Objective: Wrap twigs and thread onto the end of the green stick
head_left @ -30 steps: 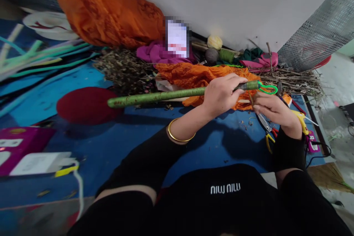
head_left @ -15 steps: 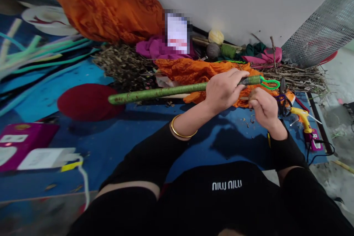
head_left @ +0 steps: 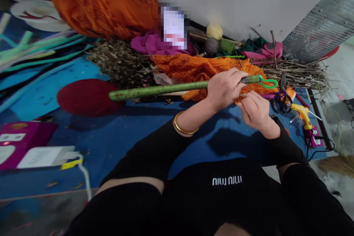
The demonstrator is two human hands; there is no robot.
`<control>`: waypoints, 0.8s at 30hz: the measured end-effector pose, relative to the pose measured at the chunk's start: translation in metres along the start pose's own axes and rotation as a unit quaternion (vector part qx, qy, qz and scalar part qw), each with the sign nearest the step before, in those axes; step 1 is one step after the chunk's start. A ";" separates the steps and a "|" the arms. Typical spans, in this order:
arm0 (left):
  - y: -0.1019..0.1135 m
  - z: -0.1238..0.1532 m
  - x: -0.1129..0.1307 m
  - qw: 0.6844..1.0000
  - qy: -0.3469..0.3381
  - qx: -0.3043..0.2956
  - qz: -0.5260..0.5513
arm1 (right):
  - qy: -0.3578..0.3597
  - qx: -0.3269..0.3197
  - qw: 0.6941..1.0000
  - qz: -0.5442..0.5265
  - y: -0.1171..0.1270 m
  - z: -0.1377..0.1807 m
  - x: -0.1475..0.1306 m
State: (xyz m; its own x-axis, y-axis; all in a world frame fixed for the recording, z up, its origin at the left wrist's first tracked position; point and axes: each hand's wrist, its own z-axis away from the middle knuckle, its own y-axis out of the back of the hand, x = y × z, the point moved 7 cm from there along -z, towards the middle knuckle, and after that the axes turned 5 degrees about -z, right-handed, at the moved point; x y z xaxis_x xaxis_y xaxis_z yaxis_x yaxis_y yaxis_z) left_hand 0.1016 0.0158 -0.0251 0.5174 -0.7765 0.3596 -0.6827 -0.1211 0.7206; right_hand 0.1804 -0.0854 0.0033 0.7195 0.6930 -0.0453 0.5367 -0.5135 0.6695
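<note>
My left hand (head_left: 223, 87) is wrapped round a long green thread-wrapped stick (head_left: 163, 89), near its right end. A grey-dark band of wrapping shows beside my fingers, and a bright green loop (head_left: 269, 82) sticks out of that end. The stick's left end overlaps a dark red round piece (head_left: 85, 97); whether they are joined I cannot tell. Just below the stick, my right hand (head_left: 256, 110) is closed in a pinch close to my left fingertips. What it pinches is too small to make out. Black-handled scissors (head_left: 281, 101) lie to its right.
A yellow glue gun (head_left: 302, 113) rests at the right by a purple power block (head_left: 315, 138). Orange cloth (head_left: 193, 64), twigs (head_left: 298, 72) and yarn balls (head_left: 214, 31) line the back. A purple box (head_left: 24, 140) with a white charger (head_left: 45, 156) stands left.
My right hand has moved left and in towards my left hand, still pinched. The left hand keeps its hold on the stick. The view has shifted slightly.
</note>
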 end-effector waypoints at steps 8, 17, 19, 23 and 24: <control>-0.003 -0.003 -0.006 0.995 0.050 -0.074 0.041 | -0.163 0.051 0.953 -0.248 0.035 -0.007 0.045; -0.012 0.001 -0.006 0.989 0.081 -0.109 0.063 | -0.271 0.067 0.920 -0.277 0.037 0.002 0.074; -0.011 0.001 -0.007 0.988 0.084 -0.109 0.067 | -0.282 0.072 0.915 -0.279 0.034 0.004 0.076; -0.012 0.003 -0.007 0.987 0.082 -0.114 0.079 | -0.212 0.062 0.947 -0.235 0.032 0.000 0.069; -0.013 0.003 -0.006 0.986 0.081 -0.117 0.083 | -0.191 0.051 0.955 -0.223 0.030 -0.001 0.066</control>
State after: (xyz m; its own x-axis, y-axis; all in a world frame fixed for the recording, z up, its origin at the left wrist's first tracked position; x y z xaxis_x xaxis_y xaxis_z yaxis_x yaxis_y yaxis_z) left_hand 0.1054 0.0202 -0.0387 0.4968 -0.6617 0.5615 -0.6377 0.1605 0.7534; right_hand 0.2441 -0.0544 0.0215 0.5075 0.6295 -0.5884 0.8531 -0.2714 0.4455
